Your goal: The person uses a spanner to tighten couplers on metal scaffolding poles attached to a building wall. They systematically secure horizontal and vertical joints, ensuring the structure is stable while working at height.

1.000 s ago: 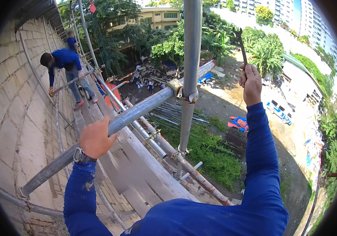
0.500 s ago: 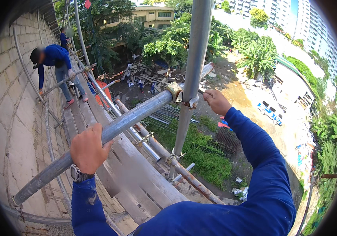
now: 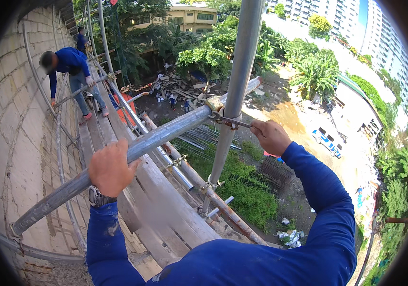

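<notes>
My left hand (image 3: 111, 169) is wrapped over a grey scaffold pipe (image 3: 170, 129) that slants from the wall up to an upright pole (image 3: 242, 62). Where pipe and pole cross, a metal scaffold coupler (image 3: 215, 103) joins them. My right hand (image 3: 271, 137) is closed on the end of a slim wrench (image 3: 235, 122). The wrench lies across the pole, its far end at the coupler; how its jaw sits on the nut is too small to tell.
Wooden planks (image 3: 158, 209) form the walkway below. A block wall (image 3: 11, 119) runs along the left. Farther along, a co-worker in blue (image 3: 73, 62) bends over a pipe, with another person (image 3: 81, 40) behind. A rusty pipe (image 3: 232, 217) edges the drop to the ground.
My right hand has moved slightly right and down with the wrench, which now shows across the pole. My left hand stays on the pipe. The co-worker's head has turned.
</notes>
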A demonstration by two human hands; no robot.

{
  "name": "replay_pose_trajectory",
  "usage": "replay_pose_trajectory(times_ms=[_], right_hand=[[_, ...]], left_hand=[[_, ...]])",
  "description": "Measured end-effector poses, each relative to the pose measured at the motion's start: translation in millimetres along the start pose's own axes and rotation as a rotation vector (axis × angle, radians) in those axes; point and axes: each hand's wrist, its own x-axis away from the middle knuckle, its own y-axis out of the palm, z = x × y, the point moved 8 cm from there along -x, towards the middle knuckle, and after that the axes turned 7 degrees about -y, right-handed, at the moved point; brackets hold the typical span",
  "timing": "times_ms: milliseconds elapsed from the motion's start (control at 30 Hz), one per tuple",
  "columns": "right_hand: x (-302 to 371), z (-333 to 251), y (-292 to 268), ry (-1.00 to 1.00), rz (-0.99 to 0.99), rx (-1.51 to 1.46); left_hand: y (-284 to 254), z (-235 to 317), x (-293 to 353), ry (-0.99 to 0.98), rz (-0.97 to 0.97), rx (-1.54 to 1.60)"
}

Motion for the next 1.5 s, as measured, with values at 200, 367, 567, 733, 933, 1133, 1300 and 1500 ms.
replay_pose_trajectory(times_ms=[200, 367, 567, 733, 933, 1133, 1300, 1500], right_hand=[[-24.8, -40.3, -127.2, -0.067, 0.590, -0.461], [-7.3, -13.4, -19.1, -0.044, 0.067, 0.091], [-35.0, -20.9, -84.1, 0.015, 0.401, -0.222], [15.2, -5.9, 39.4, -0.079, -0.243, 0.154], [14.4, -27.8, 11.8, -0.148, 0.042, -0.090], [68.0, -15.0, 64.9, -0.011, -0.056, -0.314], [24.7, -63.6, -5.0, -0.087, 0.158, -0.464], [7.1, -43.0, -23.2, -0.132, 0.364, -0.141]], left_hand=[[3.7, -9.6, 3.6, -0.050, 0.034, -0.032], [15.3, -0.9, 1.3, -0.031, 0.081, -0.017], [21.1, -7.0, 9.9, -0.032, 0.020, -0.044], [24.3, -6.4, 6.1, -0.013, 0.056, 0.009], [34.5, -7.4, 10.9, -0.016, 0.038, 0.020], [32.9, -3.3, 9.7, 0.003, 0.049, 0.040], [33.4, -4.3, 12.1, 0.007, 0.052, 0.018], [34.4, -4.0, 11.0, -0.003, 0.050, 0.021]])
